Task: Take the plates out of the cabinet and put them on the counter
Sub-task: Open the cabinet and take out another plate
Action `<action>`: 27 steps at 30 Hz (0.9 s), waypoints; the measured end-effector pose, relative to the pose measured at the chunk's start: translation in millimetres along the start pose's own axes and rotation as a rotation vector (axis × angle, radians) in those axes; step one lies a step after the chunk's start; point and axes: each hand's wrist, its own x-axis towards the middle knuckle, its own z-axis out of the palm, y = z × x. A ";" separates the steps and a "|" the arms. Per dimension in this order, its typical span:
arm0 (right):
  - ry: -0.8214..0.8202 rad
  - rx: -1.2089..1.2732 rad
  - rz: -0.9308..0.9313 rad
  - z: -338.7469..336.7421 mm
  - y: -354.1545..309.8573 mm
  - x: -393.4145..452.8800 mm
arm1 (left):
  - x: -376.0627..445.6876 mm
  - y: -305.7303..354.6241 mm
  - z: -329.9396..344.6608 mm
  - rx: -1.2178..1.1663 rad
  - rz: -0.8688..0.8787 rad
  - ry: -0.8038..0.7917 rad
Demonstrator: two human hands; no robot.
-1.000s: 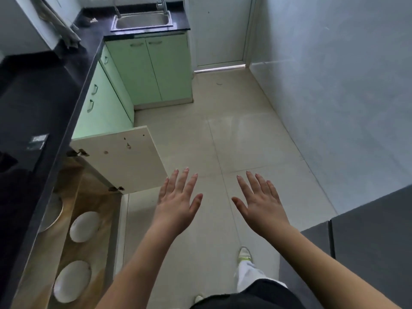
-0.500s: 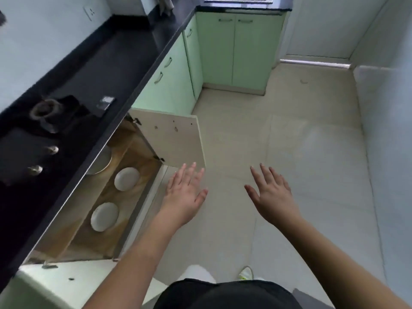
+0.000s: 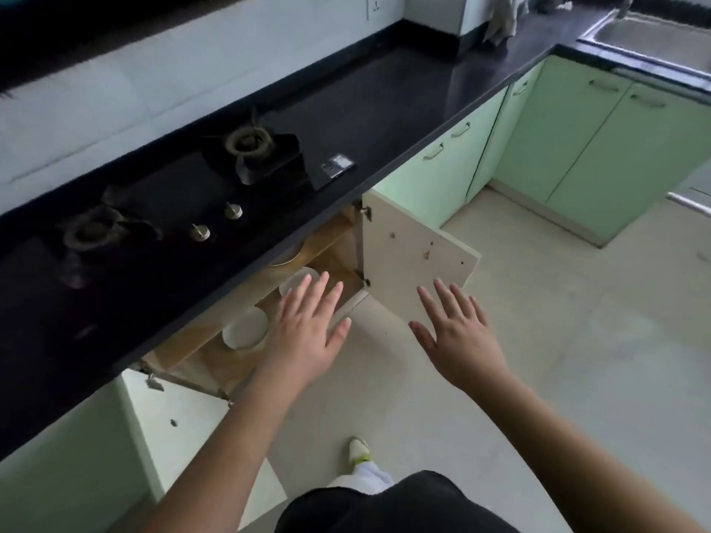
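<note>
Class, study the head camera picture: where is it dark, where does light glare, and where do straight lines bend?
Head view: the black stone counter is dim, with pale sheen near its far corner; the open wooden cabinet lies in shade, though the white round plates stay readable; wide-angle distortion bows the counter edge; the steel sink looks smeared.

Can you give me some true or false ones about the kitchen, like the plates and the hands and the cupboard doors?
1. Both cabinet doors are open. True.
2. The left hand is holding a plate. False: it is spread flat and holds nothing.
3. White plates lie inside the cabinet under the stove. True.
4. A plate already sits on the counter. False: none can be seen on the counter.
5. The right hand is spread open, in front of a door. True.
</note>
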 end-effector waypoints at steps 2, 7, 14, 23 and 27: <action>0.007 -0.015 -0.040 -8.1 -12.5 29.3 | 13.9 -17.4 -7.8 -0.009 -0.031 -0.009; 0.017 -0.024 -0.130 -17.3 -42.2 85.5 | 45.4 -57.7 -15.8 -0.001 -0.091 -0.005; -0.027 -0.066 -0.291 -13.1 -59.7 150.8 | 64.2 -84.1 -0.3 -0.023 -0.232 -0.018; -0.162 -0.030 -0.584 6.8 -52.4 243.1 | 94.6 -71.0 26.4 -0.092 -0.525 -0.039; -0.237 -0.054 -0.685 23.8 -49.9 274.5 | 107.0 -56.1 40.8 -0.104 -0.623 -0.081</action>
